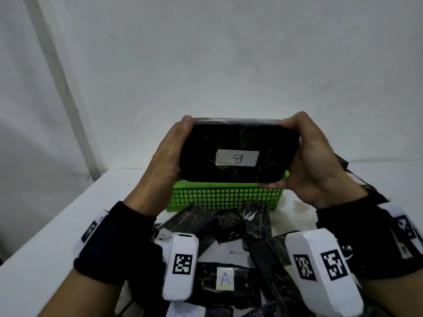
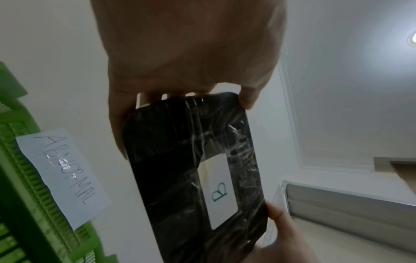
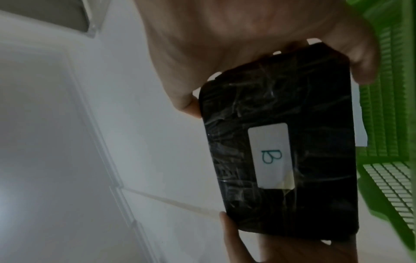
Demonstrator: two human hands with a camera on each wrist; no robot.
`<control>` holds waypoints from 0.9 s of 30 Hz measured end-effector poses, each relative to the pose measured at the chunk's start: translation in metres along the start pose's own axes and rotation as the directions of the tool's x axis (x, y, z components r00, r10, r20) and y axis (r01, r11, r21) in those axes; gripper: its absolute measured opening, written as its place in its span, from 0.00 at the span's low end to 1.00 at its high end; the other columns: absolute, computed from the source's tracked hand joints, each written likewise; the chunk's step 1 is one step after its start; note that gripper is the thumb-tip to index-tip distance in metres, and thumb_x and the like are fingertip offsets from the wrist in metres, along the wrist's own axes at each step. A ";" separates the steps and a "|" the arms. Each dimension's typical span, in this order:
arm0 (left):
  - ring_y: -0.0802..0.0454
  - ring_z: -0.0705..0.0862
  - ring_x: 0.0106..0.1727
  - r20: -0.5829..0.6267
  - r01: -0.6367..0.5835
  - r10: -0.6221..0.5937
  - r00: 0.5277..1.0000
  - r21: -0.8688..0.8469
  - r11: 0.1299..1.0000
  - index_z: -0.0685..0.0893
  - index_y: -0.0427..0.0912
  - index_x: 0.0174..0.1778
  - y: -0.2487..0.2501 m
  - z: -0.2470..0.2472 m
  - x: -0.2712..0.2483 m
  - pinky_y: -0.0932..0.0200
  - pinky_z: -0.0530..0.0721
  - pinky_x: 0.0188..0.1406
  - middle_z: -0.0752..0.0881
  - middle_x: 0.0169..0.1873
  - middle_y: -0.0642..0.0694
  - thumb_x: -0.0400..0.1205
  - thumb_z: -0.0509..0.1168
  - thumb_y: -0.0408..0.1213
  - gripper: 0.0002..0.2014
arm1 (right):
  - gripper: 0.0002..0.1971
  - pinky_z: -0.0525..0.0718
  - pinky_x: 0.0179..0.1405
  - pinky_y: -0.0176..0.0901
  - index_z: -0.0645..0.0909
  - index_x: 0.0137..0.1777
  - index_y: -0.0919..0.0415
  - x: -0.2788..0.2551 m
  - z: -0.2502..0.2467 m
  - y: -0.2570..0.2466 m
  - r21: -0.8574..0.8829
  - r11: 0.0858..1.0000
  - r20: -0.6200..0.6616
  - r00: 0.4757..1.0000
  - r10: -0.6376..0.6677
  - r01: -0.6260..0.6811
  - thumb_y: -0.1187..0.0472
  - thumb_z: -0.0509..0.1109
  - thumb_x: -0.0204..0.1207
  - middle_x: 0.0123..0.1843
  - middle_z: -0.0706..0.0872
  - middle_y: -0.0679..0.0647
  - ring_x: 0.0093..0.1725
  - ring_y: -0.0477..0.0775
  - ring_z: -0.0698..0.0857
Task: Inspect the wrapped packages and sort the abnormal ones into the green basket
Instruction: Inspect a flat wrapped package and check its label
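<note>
While both hands, left hand and right hand, grip the black wrapped package labelled B by its ends, the green basket sits just beyond and below them, contents hidden.

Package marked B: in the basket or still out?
Out. Both hands hold the package in the air above the green basket.

A white paper label reading "B" sits on the black film-wrapped rectangular package between both hands. Below the wrists, another black wrapped package bears "A". A paper note on the green plastic mesh basket reads "ABNORMAL".
</note>
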State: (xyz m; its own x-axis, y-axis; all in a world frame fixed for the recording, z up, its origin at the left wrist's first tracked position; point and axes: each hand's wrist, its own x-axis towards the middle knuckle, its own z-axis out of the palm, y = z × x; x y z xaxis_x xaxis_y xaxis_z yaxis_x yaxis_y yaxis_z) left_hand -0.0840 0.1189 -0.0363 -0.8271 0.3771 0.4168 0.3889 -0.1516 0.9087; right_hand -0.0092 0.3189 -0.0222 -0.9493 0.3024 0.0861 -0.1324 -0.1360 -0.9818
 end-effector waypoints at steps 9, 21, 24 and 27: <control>0.42 0.77 0.46 0.042 -0.053 0.053 0.998 -0.021 0.998 0.72 0.28 0.56 -0.001 0.009 -0.005 0.49 0.79 0.39 0.79 0.48 0.36 0.73 0.61 0.59 0.34 | 0.09 0.72 0.40 0.49 0.71 0.34 0.49 0.003 0.002 0.003 0.131 0.991 -0.097 0.995 0.012 0.001 0.52 0.58 0.75 0.34 0.79 0.48 0.42 0.58 0.80; 0.50 0.86 0.66 0.013 0.047 -0.045 0.999 -0.151 0.987 0.75 0.68 0.76 0.000 0.021 -0.007 0.50 0.91 0.45 0.84 0.69 0.56 0.81 0.58 0.61 0.25 | 0.56 0.66 0.84 0.61 0.43 0.90 0.46 0.001 0.000 0.018 -0.814 0.458 -0.037 0.755 -0.655 0.357 0.40 0.77 0.72 0.89 0.56 0.58 0.88 0.61 0.59; 0.50 0.85 0.67 -0.009 -0.004 0.002 1.000 -0.158 0.987 0.80 0.57 0.71 0.000 0.029 -0.008 0.49 0.90 0.43 0.86 0.65 0.54 0.80 0.61 0.55 0.23 | 0.59 0.61 0.86 0.66 0.33 0.87 0.33 -0.003 0.005 0.017 -0.841 0.426 0.045 0.827 -0.560 0.334 0.41 0.78 0.73 0.91 0.35 0.57 0.91 0.64 0.48; 0.50 0.85 0.68 0.037 0.007 0.000 0.999 -0.185 0.983 0.80 0.53 0.70 0.000 0.030 -0.009 0.46 0.91 0.46 0.86 0.66 0.50 0.80 0.60 0.54 0.22 | 0.62 0.59 0.87 0.61 0.36 0.85 0.26 -0.009 0.006 0.010 -0.794 0.496 0.084 0.872 -0.482 0.351 0.32 0.79 0.61 0.89 0.26 0.53 0.91 0.61 0.44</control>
State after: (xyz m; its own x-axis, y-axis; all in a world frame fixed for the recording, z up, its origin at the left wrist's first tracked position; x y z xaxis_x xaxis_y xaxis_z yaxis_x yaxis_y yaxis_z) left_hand -0.0644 0.1424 -0.0411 -0.8114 0.4109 0.4157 0.3012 -0.3155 0.8999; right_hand -0.0039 0.3088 -0.0318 -0.7877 0.2505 0.5629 -0.1720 0.7878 -0.5914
